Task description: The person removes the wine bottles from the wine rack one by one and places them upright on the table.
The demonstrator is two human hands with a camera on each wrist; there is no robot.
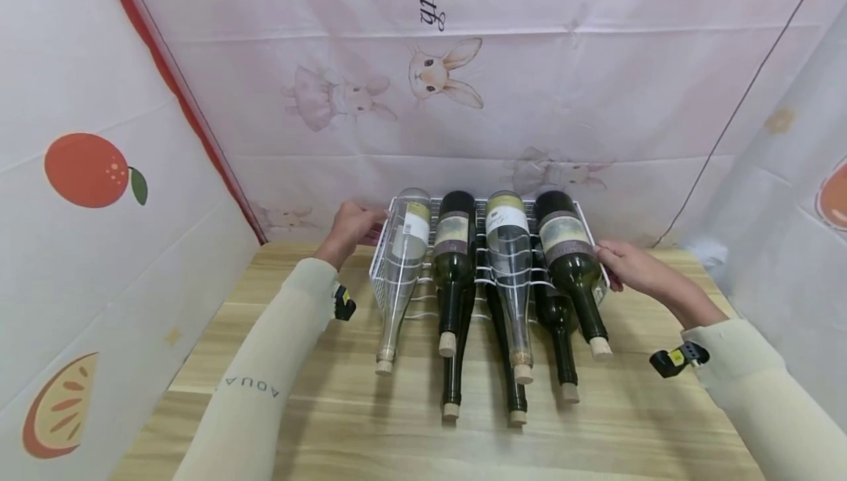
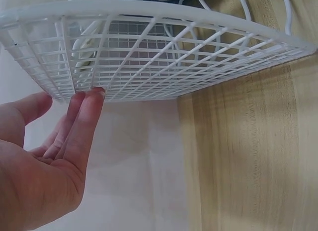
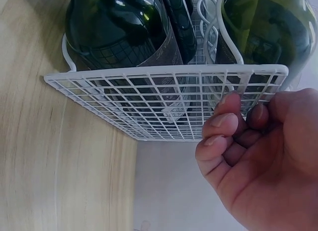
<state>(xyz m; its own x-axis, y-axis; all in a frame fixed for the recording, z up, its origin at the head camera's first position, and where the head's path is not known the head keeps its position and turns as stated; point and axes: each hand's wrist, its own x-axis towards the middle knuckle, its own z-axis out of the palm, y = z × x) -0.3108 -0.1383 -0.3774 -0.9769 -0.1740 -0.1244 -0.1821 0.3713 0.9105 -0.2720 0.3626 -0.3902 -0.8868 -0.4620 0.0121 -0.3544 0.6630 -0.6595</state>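
A white wire wine rack (image 1: pixel 380 264) stands on the table and holds several corked wine bottles in two layers, necks toward me. On top lie a clear bottle (image 1: pixel 400 275) at the left, dark green bottles (image 1: pixel 572 268) and another pale clear one (image 1: pixel 509 260). Darker bottles (image 1: pixel 559 326) lie beneath, partly hidden. At the rack's left side, my left hand (image 2: pixel 54 161) touches the mesh with extended fingertips, thumb apart. My right hand (image 3: pixel 263 156) has curled fingers and pinches at the right mesh panel (image 3: pixel 149 92) near its upper edge.
The wood-grain table (image 1: pixel 370 437) extends in front of the rack and to both sides. Close behind the rack hangs a pink curtain (image 1: pixel 503 120) printed with rabbits. White fruit-printed sheets (image 1: pixel 86 268) stand at the left and right.
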